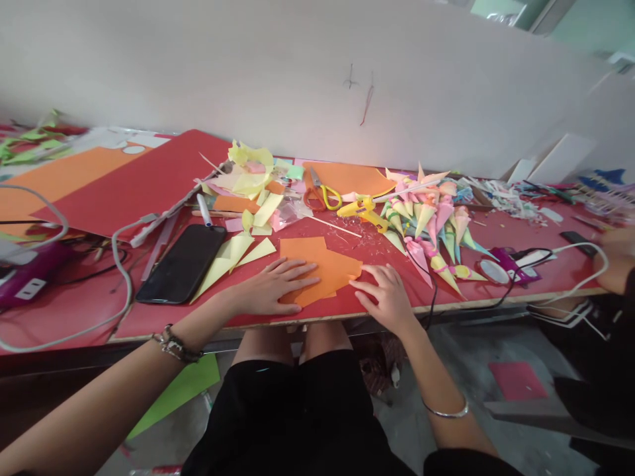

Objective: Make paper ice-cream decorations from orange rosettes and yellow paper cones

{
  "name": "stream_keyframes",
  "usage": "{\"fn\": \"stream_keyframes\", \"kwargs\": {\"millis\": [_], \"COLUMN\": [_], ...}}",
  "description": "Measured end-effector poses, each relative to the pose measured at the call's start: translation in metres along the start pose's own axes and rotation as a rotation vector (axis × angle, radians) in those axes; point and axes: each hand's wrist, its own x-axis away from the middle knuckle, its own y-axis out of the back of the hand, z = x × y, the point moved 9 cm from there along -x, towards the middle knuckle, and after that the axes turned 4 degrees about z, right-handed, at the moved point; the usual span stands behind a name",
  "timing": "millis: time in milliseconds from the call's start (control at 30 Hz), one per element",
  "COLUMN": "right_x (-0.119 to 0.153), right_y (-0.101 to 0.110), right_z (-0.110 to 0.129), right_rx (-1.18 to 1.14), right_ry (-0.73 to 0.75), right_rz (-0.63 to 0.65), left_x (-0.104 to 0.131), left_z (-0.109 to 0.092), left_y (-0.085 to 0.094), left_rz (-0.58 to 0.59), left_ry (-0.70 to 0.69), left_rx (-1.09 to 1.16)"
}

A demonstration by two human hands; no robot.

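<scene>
Orange paper pieces [325, 268] lie overlapping at the front edge of the red table [238, 311]. My left hand [278, 285] rests flat on their left side, fingers spread. At their right corner is my right hand [384, 294], its fingers apart and the fingertips touching the paper's edge. Behind the paper are scissors [330, 198] with red and yellow handles and a yellow glue gun [364, 210]. Several pastel paper cones [431, 215] are piled to the right. Yellow paper pieces [223, 261] lie left of my left hand.
A black phone [182, 264] lies at the left, near a large red sheet [133, 178] and a purple power strip [30, 274]. Cables cross both sides. Another purple strip [516, 264] is at the right, beside another person's arm [615, 258].
</scene>
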Motion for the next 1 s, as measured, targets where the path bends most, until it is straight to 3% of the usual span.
{"fn": "stream_keyframes", "kwargs": {"millis": [233, 433, 500, 667, 867, 1000], "right_x": [0.003, 0.004, 0.007, 0.012, 0.011, 0.011], "right_y": [0.011, -0.014, -0.016, -0.022, -0.017, -0.018], "right_z": [-0.019, 0.02, 0.031, 0.057, 0.05, 0.044], "right_rx": [-0.032, -0.1, -0.073, -0.061, -0.131, -0.048], "right_ry": [-0.102, 0.019, -0.002, -0.024, 0.035, 0.06], "right_rz": [-0.168, 0.08, 0.082, 0.106, 0.134, 0.176], "left_x": [0.0, 0.003, 0.004, -0.001, -0.002, -0.001], "left_z": [0.005, -0.008, -0.024, -0.058, -0.057, -0.061], "left_y": [0.0, 0.011, 0.012, -0.006, -0.007, 0.0], "left_rz": [-0.003, -0.09, -0.16, -0.22, -0.303, -0.362], "left_ry": [0.004, 0.05, 0.043, 0.115, 0.291, 0.296], "left_rx": [0.035, 0.048, 0.029, -0.064, -0.181, -0.25]}}
